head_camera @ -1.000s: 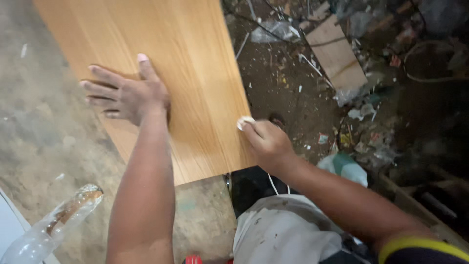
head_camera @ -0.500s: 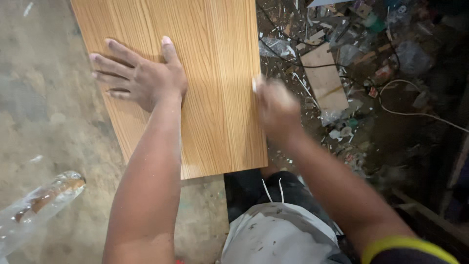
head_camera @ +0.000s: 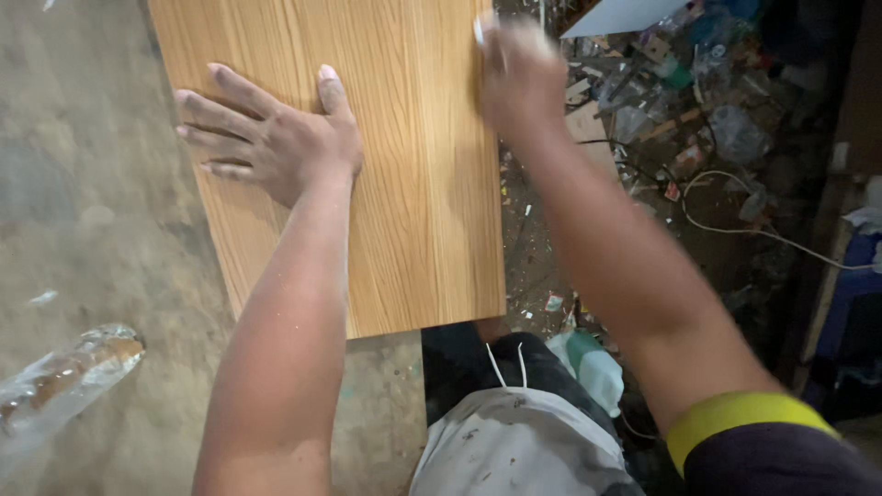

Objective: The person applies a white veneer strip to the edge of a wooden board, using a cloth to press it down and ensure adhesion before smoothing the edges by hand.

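Observation:
A light wood-grain board [head_camera: 413, 184] lies on a worn grey table [head_camera: 83, 230], its right edge sticking out past the table. My left hand [head_camera: 276, 138] presses flat on the board's left part, fingers spread. My right hand [head_camera: 519, 73], blurred by motion, is at the board's right edge near the top of the view, closed around a small white thing [head_camera: 480, 28] that shows above the fingers.
A clear plastic bottle [head_camera: 64, 372] lies on the table at lower left. To the right, the floor is littered with scraps, a pale cable [head_camera: 753, 230] and a green-white container [head_camera: 593, 367]. A white panel corner [head_camera: 625, 14] shows at the top.
My right hand has slid along the board's right edge away from me, from near the close corner to the far part. The left hand stays flat on the board.

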